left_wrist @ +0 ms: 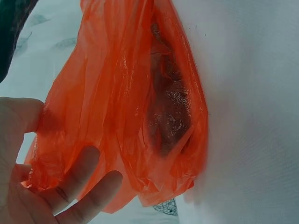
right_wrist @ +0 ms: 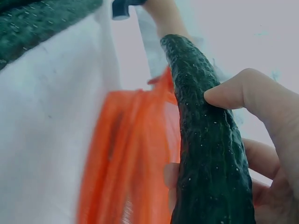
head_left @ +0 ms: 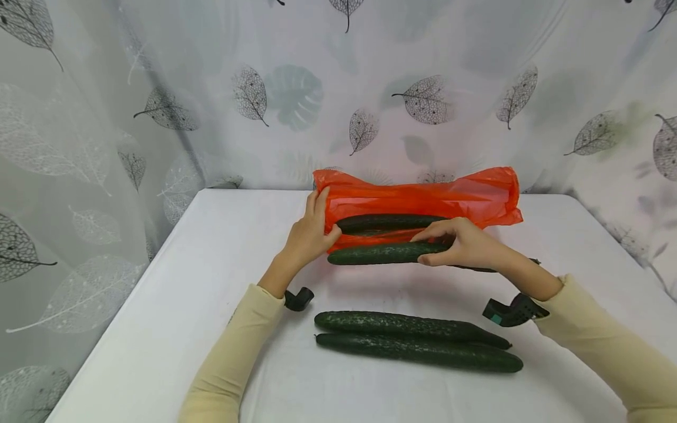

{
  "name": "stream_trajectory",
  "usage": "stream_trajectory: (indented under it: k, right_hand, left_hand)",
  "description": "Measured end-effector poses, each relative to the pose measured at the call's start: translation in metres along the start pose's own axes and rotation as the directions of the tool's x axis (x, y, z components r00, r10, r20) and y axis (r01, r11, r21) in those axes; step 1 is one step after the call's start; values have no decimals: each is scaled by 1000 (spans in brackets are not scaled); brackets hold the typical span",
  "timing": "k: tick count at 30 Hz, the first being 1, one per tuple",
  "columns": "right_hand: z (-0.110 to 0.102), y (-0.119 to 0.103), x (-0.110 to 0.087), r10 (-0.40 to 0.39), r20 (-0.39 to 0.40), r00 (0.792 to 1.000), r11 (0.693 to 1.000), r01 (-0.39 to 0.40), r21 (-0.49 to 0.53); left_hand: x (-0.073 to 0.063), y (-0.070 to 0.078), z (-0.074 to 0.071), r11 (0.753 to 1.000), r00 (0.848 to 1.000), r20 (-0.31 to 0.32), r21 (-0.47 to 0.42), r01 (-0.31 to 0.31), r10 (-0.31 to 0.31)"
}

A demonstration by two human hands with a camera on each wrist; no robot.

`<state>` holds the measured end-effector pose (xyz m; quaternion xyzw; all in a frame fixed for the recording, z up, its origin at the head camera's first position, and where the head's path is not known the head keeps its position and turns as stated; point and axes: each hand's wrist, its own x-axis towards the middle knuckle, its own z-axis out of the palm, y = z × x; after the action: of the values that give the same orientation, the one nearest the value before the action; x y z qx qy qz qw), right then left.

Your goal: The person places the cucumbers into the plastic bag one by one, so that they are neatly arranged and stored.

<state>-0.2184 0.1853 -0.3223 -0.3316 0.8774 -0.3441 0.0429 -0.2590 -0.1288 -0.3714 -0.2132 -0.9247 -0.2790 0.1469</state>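
My left hand (head_left: 308, 232) grips the left edge of an orange-red plastic bag (head_left: 412, 197), thumb in front and fingers behind. In the left wrist view the thin bag (left_wrist: 103, 93) bunches up between those fingers. One dark green cucumber (head_left: 388, 222) lies in the bag's mouth, and its bumpy skin shows through the film. With thumb and fingers round it, my right hand (head_left: 462, 244) holds another long cucumber (head_left: 375, 254) level in front of the bag. The right wrist view shows the thumb pressed on this cucumber (right_wrist: 205, 140), with the fingers partly hidden behind it.
Two more cucumbers lie side by side nearer the front, a rear one (head_left: 407, 326) and a front one (head_left: 423, 351). They rest on a white-covered table (head_left: 211, 264). A leaf-patterned curtain (head_left: 317, 88) hangs behind the table and along its sides.
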Motion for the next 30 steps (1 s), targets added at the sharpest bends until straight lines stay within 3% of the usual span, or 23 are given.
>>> stream_trajectory:
  k: [5,17,25,30]
  right_hand:
    - [-12,-1,4,0,-32,999,1000,0,-15]
    - [-33,9,7,131,-115,985,988,-139,-66]
    - [-40,15,15,93,-117,989,990,-105,-99]
    - [-40,18,28,129,-114,985,979,-144,-141]
  left_hand:
    - [0,-2,-2,1000,1000,4,0,4,-4]
    - [3,1,-1,1000,1000,25,-24,13,-12]
    - [4,1,0,1000,1000,14,-14,22,-22]
    - [1,0,0,999,999,18,-23,34,-33]
